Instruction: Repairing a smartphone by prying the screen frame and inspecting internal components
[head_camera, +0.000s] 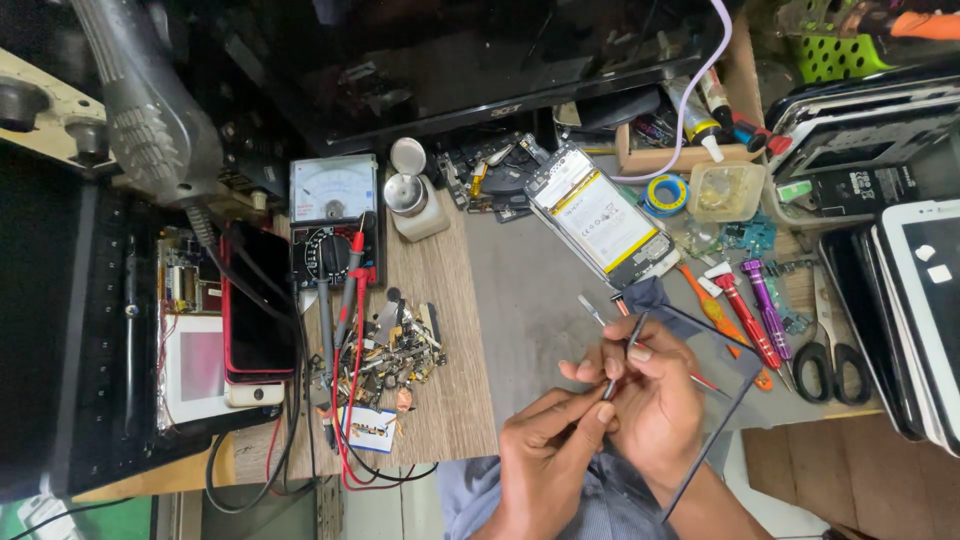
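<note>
Head view shows your right hand (655, 390) pinching tweezers (622, 358) closed, left hand (545, 450) fingertips touching their tip, just below the opened phone (600, 215).

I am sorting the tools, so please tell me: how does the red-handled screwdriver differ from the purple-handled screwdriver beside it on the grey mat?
The red-handled screwdriver is longer than the purple-handled screwdriver. The red one has a white cap at its far end; the purple one is purple throughout its handle. The red one lies nearer the hands, the purple one nearer the black scissors. Both lie flat, roughly parallel and untouched.
</note>
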